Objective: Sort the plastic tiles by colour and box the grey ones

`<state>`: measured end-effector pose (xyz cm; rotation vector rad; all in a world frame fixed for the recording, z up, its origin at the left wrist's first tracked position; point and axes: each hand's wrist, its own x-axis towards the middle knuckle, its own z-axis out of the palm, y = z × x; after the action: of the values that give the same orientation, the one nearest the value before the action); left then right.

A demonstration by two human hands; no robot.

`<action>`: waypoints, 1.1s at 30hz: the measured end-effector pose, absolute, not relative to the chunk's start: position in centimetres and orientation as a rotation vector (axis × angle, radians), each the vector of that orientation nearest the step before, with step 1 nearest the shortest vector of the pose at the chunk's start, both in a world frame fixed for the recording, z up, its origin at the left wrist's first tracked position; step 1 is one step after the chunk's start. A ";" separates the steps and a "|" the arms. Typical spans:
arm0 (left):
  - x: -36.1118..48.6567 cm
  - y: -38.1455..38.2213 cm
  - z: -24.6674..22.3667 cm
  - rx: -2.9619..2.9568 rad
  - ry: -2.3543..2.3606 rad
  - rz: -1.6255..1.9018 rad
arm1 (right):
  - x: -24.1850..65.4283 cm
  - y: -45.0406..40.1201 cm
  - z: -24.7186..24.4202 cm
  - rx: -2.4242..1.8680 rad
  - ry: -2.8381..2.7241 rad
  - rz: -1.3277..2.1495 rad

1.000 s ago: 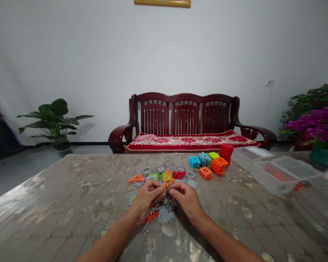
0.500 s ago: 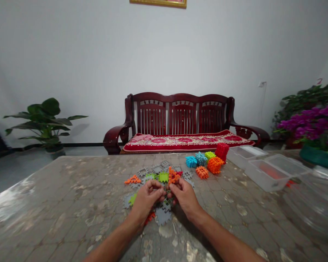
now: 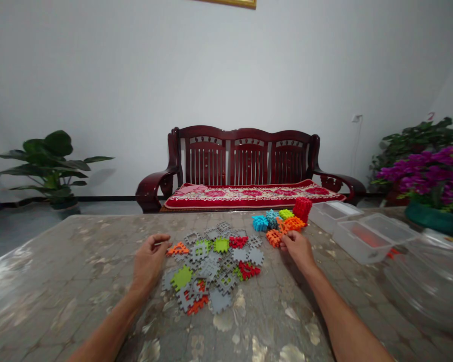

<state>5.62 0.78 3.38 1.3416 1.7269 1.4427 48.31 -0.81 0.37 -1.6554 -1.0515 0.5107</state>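
Note:
A flat pile of notched plastic building tiles, mostly grey tiles with some green, red and orange ones, lies on the table between my hands. My left hand is at the pile's left edge, thumb and fingertips apart, right beside an orange triangular tile. Whether it touches that tile is unclear. My right hand pinches an orange notched piece, partly hidden by the fingers. It is held at the group of assembled blocks, close against an orange cube.
Behind my right hand stand blue blocks, a green block and a red block. Clear plastic boxes and a transparent container are to the right. A flowerpot and a wooden bench lie beyond.
My right hand has carried the orange piece away from the pile, rightward to the assembled blocks. My left hand has moved left to the pile's edge and its fingers have opened.

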 end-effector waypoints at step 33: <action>3.0 1.6 1.6 1.972 1.995 0.714 | 46.7 -2.3 -0.6 -1.734 -1.191 0.066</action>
<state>3.01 1.59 1.57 1.9720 1.9952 0.7143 46.74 -2.25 -0.65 -1.7339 -1.1908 0.0664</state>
